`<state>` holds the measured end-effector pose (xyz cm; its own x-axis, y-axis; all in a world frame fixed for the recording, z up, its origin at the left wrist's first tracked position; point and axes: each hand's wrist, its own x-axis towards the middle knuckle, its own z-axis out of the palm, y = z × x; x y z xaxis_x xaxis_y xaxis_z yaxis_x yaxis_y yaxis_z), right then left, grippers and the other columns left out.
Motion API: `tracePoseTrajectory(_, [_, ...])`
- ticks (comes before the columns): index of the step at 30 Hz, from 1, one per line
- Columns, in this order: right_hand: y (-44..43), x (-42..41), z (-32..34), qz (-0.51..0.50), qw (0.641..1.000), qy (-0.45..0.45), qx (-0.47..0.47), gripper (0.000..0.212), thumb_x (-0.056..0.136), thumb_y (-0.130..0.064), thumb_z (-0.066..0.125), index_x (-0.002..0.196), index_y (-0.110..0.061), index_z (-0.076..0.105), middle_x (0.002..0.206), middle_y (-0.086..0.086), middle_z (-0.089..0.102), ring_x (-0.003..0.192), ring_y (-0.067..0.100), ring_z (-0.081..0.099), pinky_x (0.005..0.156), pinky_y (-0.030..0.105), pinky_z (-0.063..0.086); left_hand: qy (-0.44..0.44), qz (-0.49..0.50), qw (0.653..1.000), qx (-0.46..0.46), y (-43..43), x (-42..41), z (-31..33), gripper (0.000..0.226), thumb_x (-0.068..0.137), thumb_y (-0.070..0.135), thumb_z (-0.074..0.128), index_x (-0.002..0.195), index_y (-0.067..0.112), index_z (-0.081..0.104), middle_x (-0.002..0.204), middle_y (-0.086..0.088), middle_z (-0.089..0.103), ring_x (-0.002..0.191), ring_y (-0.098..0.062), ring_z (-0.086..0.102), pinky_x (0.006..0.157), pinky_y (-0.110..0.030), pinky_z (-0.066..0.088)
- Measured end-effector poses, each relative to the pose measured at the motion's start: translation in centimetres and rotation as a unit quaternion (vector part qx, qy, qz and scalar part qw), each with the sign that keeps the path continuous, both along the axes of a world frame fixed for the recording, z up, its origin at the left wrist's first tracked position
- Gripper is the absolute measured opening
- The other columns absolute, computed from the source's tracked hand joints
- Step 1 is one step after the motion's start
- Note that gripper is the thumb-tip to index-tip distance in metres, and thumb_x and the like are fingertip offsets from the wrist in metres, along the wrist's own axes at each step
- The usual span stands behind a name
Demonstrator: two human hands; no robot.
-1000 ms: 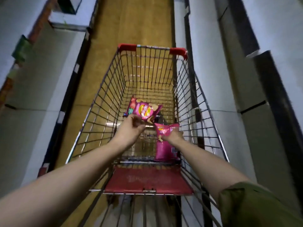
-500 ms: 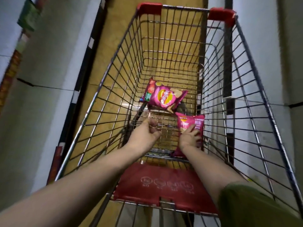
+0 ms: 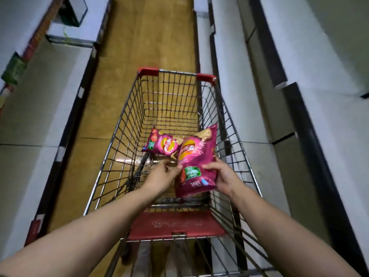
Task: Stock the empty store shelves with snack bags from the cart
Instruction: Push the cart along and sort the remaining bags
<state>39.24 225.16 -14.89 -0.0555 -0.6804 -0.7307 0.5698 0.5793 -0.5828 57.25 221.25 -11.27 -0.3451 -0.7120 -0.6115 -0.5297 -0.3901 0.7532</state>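
With right hand (image 3: 224,176), grips pink bag (image 3: 196,156) by its right edge, thumb on the front; with left hand (image 3: 162,176), pinches its left edge. Holds it tilted above cart (image 3: 111,150). Leaves second bag (image 3: 162,145) flat on the cart floor, just beyond. Stands between white shelves (image 3: 299,148).

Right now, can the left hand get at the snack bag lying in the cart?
Probably yes. The left hand is over the open-topped cart, just short of the lying bag, with nothing between them. The held bag in the right hand sits beside that path.
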Motion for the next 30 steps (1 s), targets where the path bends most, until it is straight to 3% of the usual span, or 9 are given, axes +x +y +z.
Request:
tracePoseTrajectory(3, [1.2, 0.8, 4.6, -0.059, 0.994, -0.033, -0.081, 0.076, 0.037, -0.004, 0.079, 0.110, 0.000, 0.060, 0.086, 0.017, 0.071, 0.073, 0.029, 0.068, 0.073, 0.039, 0.056, 0.151, 0.018, 0.985, 0.077, 0.2, 0.3, 4.0, 0.055, 0.087, 0.039, 0.056, 0.135, 0.021, 0.036, 0.114, 0.009, 0.058, 0.096, -0.007, 0.059, 0.093, -0.025, 0.042])
tracePoseTrajectory(5, [2.2, 1.3, 7.4, -0.059, 0.989, -0.062, -0.125, 0.086, 0.023, -0.007, 0.085, 0.106, 0.002, 0.065, 0.093, 0.021, 0.069, 0.077, 0.033, 0.068, 0.077, 0.043, 0.056, 0.214, -0.014, 0.967, 0.139, 0.5, 0.5, 5.8, 0.057, 0.078, 0.040, 0.060, 0.129, 0.021, 0.043, 0.102, 0.007, 0.068, 0.089, -0.010, 0.067, 0.088, -0.028, 0.051])
tracePoseTrajectory(7, [3.2, 1.8, 10.3, -0.037, 0.983, -0.059, -0.167, 0.079, 0.026, -0.009, 0.087, 0.102, 0.002, 0.068, 0.092, 0.022, 0.070, 0.078, 0.032, 0.069, 0.075, 0.042, 0.058, 0.243, -0.054, 0.956, 0.158, 0.8, 0.6, 7.6, 0.050, 0.073, 0.039, 0.063, 0.117, 0.017, 0.054, 0.100, -0.002, 0.073, 0.094, -0.019, 0.070, 0.084, -0.030, 0.055])
tracePoseTrajectory(9, [3.9, 2.3, 13.2, -0.037, 0.979, -0.037, -0.196, 0.085, 0.033, -0.017, 0.090, 0.111, 0.002, 0.061, 0.096, 0.021, 0.069, 0.082, 0.032, 0.069, 0.074, 0.041, 0.058, 0.260, -0.059, 0.954, 0.135, 1.0, 0.5, 9.6, 0.053, 0.070, 0.038, 0.065, 0.115, 0.011, 0.057, 0.102, -0.008, 0.073, 0.095, -0.023, 0.069, 0.084, -0.032, 0.056])
tracePoseTrajectory(14, [5.9, 2.8, 20.4, -0.041, 0.954, 0.221, -0.198, 0.110, 0.033, -0.052, 0.089, 0.128, -0.020, 0.046, 0.113, 0.005, 0.066, 0.097, 0.018, 0.067, 0.074, 0.032, 0.056, 0.276, -0.045, 0.960, 0.001, 2.2, 0.2, 15.0, 0.073, 0.057, 0.036, 0.076, 0.122, 0.021, 0.047, 0.109, -0.001, 0.066, 0.094, -0.020, 0.068, 0.083, -0.036, 0.056])
tracePoseTrajectory(19, [9.7, 2.5, 27.2, -0.104, 0.901, 0.355, -0.225, 0.070, 0.062, -0.024, 0.079, 0.125, -0.011, 0.050, 0.111, 0.010, 0.068, 0.098, 0.027, 0.068, 0.085, 0.042, 0.055, 0.344, -0.080, 0.935, -0.042, 4.6, -1.8, 20.3, 0.065, 0.062, 0.027, 0.079, 0.119, 0.019, 0.049, 0.107, -0.003, 0.069, 0.091, -0.019, 0.071, 0.076, -0.033, 0.059])
tracePoseTrajectory(21, [11.9, 2.1, 29.9, -0.143, 0.883, 0.379, -0.237, 0.064, 0.065, -0.017, 0.082, 0.120, -0.008, 0.052, 0.105, 0.010, 0.070, 0.090, 0.025, 0.070, 0.078, 0.039, 0.057, 0.369, -0.110, 0.922, -0.046, 6.0, -2.9, 22.8, 0.059, 0.070, 0.023, 0.077, 0.122, 0.016, 0.049, 0.108, -0.005, 0.069, 0.089, -0.019, 0.071, 0.069, -0.029, 0.059])
tracePoseTrajectory(25, [18.1, 2.0, 35.4, -0.201, 0.834, 0.439, -0.268, 0.036, 0.078, -0.006, 0.069, 0.110, -0.008, 0.054, 0.091, 0.003, 0.070, 0.068, 0.010, 0.071, 0.056, 0.020, 0.054, 0.408, -0.176, 0.894, -0.063, 10.4, -4.9, 27.6, 0.061, 0.071, 0.031, 0.075, 0.124, 0.015, 0.049, 0.105, -0.005, 0.070, 0.085, -0.016, 0.072, 0.064, -0.023, 0.057])
tracePoseTrajectory(30, [28.3, 2.7, 40.8, -0.276, 0.758, 0.523, -0.275, 0.045, 0.071, -0.021, 0.075, 0.110, -0.017, 0.052, 0.096, 0.000, 0.071, 0.075, 0.011, 0.072, 0.061, 0.024, 0.057, 0.461, -0.257, 0.847, -0.066, 18.7, -7.0, 33.8, 0.033, 0.084, 0.035, 0.052, 0.111, 0.017, 0.058, 0.084, 0.006, 0.075, 0.072, -0.009, 0.071, 0.054, -0.017, 0.053])
